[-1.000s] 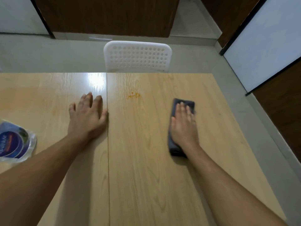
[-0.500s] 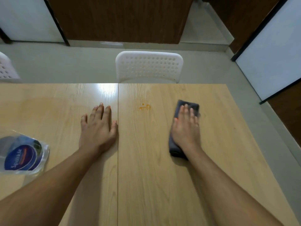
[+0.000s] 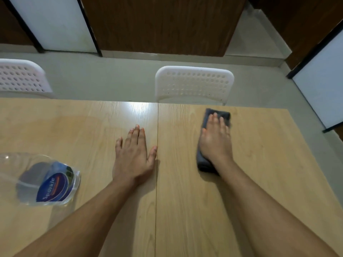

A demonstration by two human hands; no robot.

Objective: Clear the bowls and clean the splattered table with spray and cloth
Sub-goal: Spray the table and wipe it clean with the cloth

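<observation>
Cloth (image 3: 205,162) — flat under right hand (image 3: 216,140)

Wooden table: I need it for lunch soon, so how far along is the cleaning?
Done: no bowls remain on the light wooden table, and the clear spray bottle with the blue label lies set aside. In hand: the right hand presses the folded dark grey cloth flat near the far edge; the left hand braces beside the seam. Left: a faint film left of the seam.
</observation>
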